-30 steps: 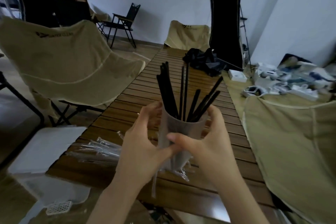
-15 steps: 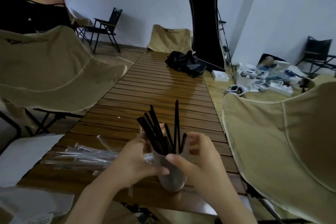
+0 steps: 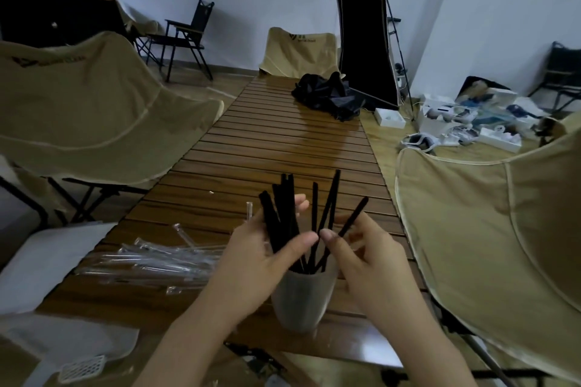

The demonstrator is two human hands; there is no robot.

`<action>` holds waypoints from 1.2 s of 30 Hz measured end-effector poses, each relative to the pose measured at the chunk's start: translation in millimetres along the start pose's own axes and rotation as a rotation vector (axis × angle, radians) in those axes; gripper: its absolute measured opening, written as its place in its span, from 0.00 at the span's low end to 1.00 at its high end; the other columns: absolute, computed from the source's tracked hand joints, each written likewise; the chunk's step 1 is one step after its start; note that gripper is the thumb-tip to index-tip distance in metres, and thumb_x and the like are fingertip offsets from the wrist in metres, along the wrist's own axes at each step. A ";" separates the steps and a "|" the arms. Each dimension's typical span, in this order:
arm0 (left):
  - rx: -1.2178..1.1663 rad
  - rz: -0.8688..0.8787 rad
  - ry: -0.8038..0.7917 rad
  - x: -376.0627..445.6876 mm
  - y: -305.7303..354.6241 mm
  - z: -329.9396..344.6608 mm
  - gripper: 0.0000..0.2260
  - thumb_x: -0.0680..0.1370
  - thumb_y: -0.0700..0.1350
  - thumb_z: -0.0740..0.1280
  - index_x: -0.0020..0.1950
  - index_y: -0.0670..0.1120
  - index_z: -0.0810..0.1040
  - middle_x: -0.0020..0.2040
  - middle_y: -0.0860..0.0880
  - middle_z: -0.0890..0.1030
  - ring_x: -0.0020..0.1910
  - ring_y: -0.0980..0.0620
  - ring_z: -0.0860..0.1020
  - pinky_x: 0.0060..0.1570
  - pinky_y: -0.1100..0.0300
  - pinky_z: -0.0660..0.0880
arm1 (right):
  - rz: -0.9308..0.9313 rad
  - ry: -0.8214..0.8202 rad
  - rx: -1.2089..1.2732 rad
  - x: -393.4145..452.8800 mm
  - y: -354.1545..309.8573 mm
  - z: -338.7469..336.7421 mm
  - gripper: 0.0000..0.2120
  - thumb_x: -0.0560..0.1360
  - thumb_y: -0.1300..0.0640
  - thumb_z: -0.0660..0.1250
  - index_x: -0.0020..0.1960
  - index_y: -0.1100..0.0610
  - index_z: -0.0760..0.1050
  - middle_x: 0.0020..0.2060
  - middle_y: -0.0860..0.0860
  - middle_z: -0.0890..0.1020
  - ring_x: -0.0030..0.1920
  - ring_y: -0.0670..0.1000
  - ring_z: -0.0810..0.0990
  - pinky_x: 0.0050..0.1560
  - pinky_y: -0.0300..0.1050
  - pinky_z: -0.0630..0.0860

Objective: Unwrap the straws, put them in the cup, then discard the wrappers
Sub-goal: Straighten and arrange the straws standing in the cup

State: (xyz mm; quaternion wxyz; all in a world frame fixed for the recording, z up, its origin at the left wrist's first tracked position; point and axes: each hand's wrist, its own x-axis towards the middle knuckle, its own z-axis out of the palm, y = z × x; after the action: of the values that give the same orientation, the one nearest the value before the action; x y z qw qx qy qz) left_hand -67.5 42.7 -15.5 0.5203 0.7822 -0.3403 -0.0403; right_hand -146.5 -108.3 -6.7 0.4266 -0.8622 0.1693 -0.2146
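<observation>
1. I see the cup [image 3: 303, 302] standing upright on the near end of the wooden table [image 3: 283, 141], close to the front edge.
2. A bunch of black straws [image 3: 284, 220] stands in the cup, fanned out and leaning different ways above the rim.
3. My left hand [image 3: 261, 258] is just left of the cup, above its rim. Its fingers and thumb are curled round the left cluster of straws, the thumb tip across the front of them and the fingertips showing behind.
4. My right hand [image 3: 371, 261] is just right of the cup. Its thumb and fingers pinch one straw that leans out to the right, with the straw's upper end sticking up past the fingers.
5. The two thumb tips sit very near each other above the cup; I cannot tell whether they touch.
6. The clear wrappers [image 3: 151, 261] lie in a loose pile on the table to the left of the cup, near my left wrist. A few stick up at an angle.
7. A crumpled black bag [image 3: 327, 96] lies at the far end of the table.
8. Tan folding chairs [image 3: 94, 110] stand at both sides of the table and at its far end.
9. On the floor at far right there is a scatter of white boxes [image 3: 440, 122] and cables.
</observation>
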 end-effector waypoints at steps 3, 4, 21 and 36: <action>-0.112 0.010 0.159 2.4 1.0 -0.7 0.18 0.72 0.59 0.67 0.61 0.58 0.76 0.55 0.64 0.80 0.58 0.65 0.77 0.57 0.63 0.76 | -0.058 0.031 0.028 9.4 2.1 2.6 0.08 0.74 0.47 0.68 0.53 0.47 0.77 0.45 0.45 0.81 0.45 0.42 0.79 0.40 0.33 0.76; -0.116 0.020 0.193 3.0 0.8 -2.4 0.17 0.72 0.56 0.68 0.60 0.55 0.77 0.54 0.62 0.81 0.56 0.64 0.78 0.56 0.61 0.77 | -0.058 0.024 0.058 12.9 2.1 2.9 0.09 0.75 0.48 0.68 0.54 0.48 0.78 0.46 0.45 0.81 0.47 0.42 0.80 0.43 0.34 0.77; -0.036 -0.069 0.262 7.1 2.6 3.6 0.14 0.68 0.54 0.74 0.52 0.56 0.81 0.47 0.61 0.83 0.51 0.67 0.79 0.50 0.69 0.76 | -0.046 -0.149 0.464 24.9 -5.4 -9.2 0.09 0.79 0.61 0.62 0.51 0.55 0.81 0.43 0.50 0.86 0.46 0.46 0.84 0.43 0.37 0.78; -0.100 -0.058 0.209 5.2 -1.4 3.9 0.10 0.72 0.50 0.71 0.52 0.59 0.80 0.49 0.60 0.83 0.52 0.65 0.79 0.52 0.64 0.77 | -0.020 -0.125 0.405 22.8 -3.4 -20.2 0.15 0.70 0.45 0.66 0.54 0.49 0.75 0.38 0.43 0.81 0.35 0.39 0.78 0.36 0.34 0.73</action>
State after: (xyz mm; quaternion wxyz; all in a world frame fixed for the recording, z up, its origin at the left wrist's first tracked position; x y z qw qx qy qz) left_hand -64.4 37.0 -17.0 0.5901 0.7647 -0.2587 0.0095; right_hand -137.1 -130.6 12.3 0.5986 -0.7721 0.0871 -0.1947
